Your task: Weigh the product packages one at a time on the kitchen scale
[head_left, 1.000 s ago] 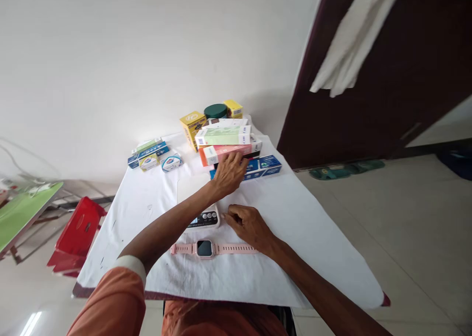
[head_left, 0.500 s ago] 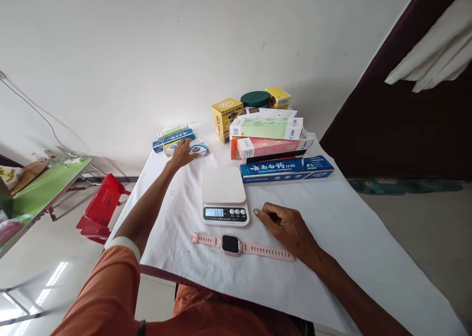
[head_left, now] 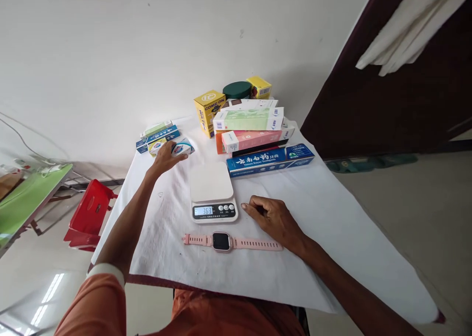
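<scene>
L hand [head_left: 164, 157] at 11 o'clock, grip closing round small soap box [head_left: 182, 148], not lifted yet. Scale [head_left: 213, 191] pan bare, reads 363. R hand [head_left: 275, 219] loosely curled, holding nothing, resting on surface [head_left: 332, 213].

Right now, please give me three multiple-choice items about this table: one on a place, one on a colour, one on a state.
1. Where does the watch lie?
A. on the scale
B. in front of the scale, nearer the person
C. on the red stool

2. What colour is the watch strap?
A. pink
B. black
C. green

3. What is the left hand doing?
A. lying flat on the scale
B. holding the watch
C. gripping the small white box

Answers: 1 B, the watch lies flat on the cloth below the display. 2 A, both strap halves are pink. 3 C, its fingers close on the box, while the right hand rests beside the scale.
</scene>
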### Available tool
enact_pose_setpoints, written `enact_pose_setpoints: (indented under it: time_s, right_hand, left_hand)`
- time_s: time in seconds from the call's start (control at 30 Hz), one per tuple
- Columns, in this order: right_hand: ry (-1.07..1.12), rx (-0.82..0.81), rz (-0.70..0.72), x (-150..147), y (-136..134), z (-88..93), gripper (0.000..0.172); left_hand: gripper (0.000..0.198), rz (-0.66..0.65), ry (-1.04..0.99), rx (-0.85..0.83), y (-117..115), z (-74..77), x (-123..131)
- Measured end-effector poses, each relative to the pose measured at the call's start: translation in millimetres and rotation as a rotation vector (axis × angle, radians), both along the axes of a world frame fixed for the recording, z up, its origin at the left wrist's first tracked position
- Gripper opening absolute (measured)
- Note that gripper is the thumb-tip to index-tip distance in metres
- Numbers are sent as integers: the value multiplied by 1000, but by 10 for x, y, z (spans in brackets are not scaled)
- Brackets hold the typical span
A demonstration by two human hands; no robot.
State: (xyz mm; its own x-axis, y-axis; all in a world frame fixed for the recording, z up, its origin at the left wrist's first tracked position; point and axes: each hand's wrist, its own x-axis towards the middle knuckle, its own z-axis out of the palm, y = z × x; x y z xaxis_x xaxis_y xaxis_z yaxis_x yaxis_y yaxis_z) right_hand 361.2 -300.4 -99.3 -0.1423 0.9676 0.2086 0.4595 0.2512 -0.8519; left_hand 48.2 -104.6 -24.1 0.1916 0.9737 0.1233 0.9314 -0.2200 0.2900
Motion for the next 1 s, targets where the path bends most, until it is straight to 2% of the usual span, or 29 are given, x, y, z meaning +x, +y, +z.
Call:
enact_pose_setpoints:
  time_s: [0.1, 0.17, 0.3, 0.47, 0.57, 0.7, 0.87, 1.0]
  right_hand:
    - [-4, 2, -2, -4, 4, 12, 45]
    - [-4, 7, -9, -9, 0, 31, 45]
    - [2, 7, -16, -15, -19, 74, 45]
    - [5, 7, -8, -6, -19, 66, 45]
    - [7, 8, -7, -1, -7, 44, 46]
    - [15, -6, -6, -5, -2, 39, 45]
    - [14, -22, -15, -7, -5, 51, 45]
    - [29, -39, -22, 0, -19, 56, 43]
  left_hand:
    - [52, -136, -53, 31, -416, 178, 67]
    - [52, -239, -55, 47, -670, 243, 177]
    - [51, -409, -4, 33, -984, 193, 450]
    - [54, -455, 48, 8, -1024, -1, 623]
    - [56, -449, 52, 10, -999, -33, 605]
    - [65, -448, -26, 33, -995, 82, 512]
    - [49, -386, -265, 181, -1058, 308, 402]
    - [43, -367, -312, 249, -1139, 371, 371]
